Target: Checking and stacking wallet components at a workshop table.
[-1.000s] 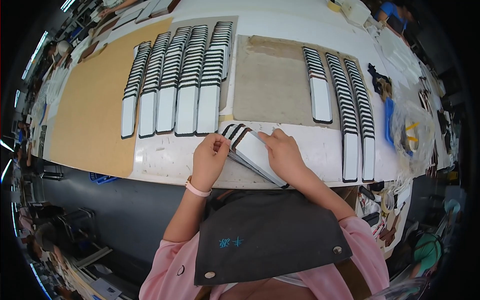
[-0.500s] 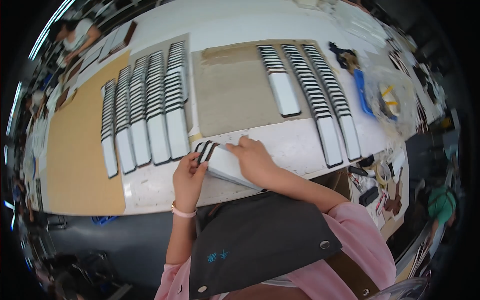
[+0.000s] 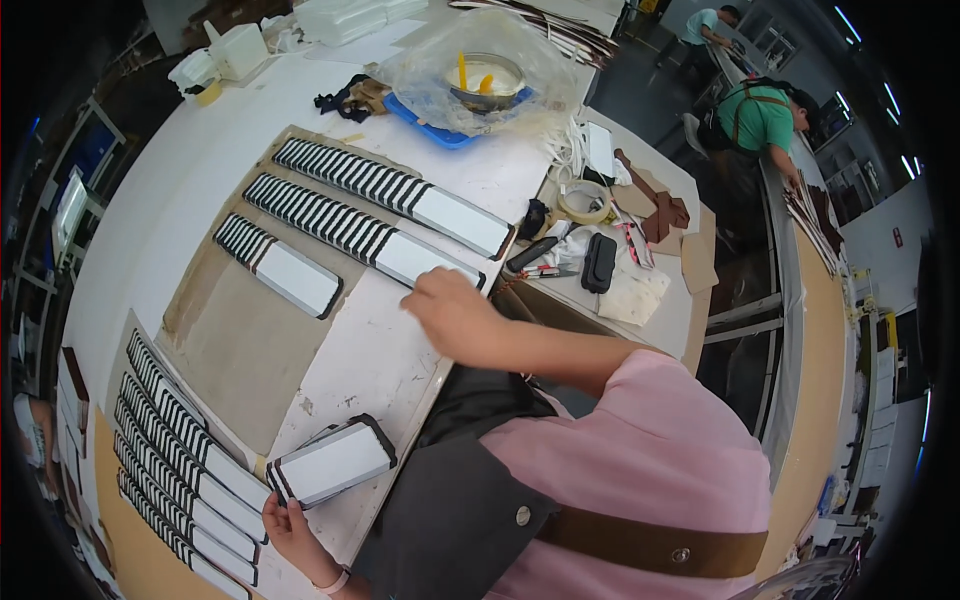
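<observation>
A small stack of white, dark-edged strip-shaped pieces lies near the table's front edge. My left hand pinches its left end between thumb and fingers. My right hand is off the stack, its fingers curled together over the table beside the near end of a long overlapped row of the same pieces. Whether anything is in those fingers is hidden. A second long row runs alongside, and a shorter row lies on the grey-brown board.
Several more overlapped rows fan out at lower left. Beyond the board are a blue tray and a metal bowl in clear plastic. A side surface holds tape and a black case. A person in green works at far right.
The view has swung to the right. My right hand has left the stack and moved right toward the long rows, while my left hand stays at the stack's end.
</observation>
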`<control>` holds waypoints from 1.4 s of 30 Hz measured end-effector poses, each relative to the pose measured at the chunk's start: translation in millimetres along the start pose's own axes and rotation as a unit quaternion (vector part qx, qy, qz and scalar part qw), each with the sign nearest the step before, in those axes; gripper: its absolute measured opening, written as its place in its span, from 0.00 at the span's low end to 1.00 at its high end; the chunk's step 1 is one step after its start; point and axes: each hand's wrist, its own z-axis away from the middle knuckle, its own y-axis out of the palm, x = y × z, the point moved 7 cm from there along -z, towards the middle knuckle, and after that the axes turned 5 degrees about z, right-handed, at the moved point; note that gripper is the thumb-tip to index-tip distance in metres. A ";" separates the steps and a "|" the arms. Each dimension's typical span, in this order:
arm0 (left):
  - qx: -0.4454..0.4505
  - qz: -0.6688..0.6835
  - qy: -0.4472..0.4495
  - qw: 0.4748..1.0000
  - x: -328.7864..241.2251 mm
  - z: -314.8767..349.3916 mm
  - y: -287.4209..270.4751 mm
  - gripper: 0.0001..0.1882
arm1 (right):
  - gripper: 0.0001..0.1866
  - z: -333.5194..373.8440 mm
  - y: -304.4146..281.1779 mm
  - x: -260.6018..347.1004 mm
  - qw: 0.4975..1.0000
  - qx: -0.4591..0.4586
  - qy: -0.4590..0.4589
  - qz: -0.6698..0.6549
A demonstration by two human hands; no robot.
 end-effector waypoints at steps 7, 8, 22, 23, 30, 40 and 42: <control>-0.015 -0.022 0.040 0.999 -15.6 1.4 -9.5 0.16 | 0.16 67.1 -83.7 -198.7 0.910 0.071 0.280 0.296; -0.012 -0.023 0.041 0.999 -16.9 -1.8 -10.2 0.16 | 0.15 77.7 -80.7 -217.0 0.917 0.075 0.262 0.291; -0.039 -0.064 0.061 0.995 -33.4 0.8 -9.7 0.15 | 0.04 36.1 -177.1 -255.6 0.909 -0.190 0.356 -0.107; -0.039 -0.062 0.061 0.995 -32.0 -0.4 -10.4 0.15 | 0.04 40.3 -177.4 -263.1 0.872 -0.227 0.380 -0.210; -0.003 -0.041 0.074 0.996 -25.2 -8.1 -15.4 0.15 | 0.06 44.4 -266.7 -246.9 0.785 -0.428 0.250 -0.371; 0.007 -0.039 0.077 0.996 -27.1 -13.9 -10.5 0.14 | 0.04 60.2 -269.8 -241.1 0.894 -0.100 0.435 -0.031; 0.009 -0.039 0.082 0.996 -30.3 -13.8 -8.5 0.14 | 0.09 75.0 -223.9 -248.3 0.863 0.121 0.476 0.116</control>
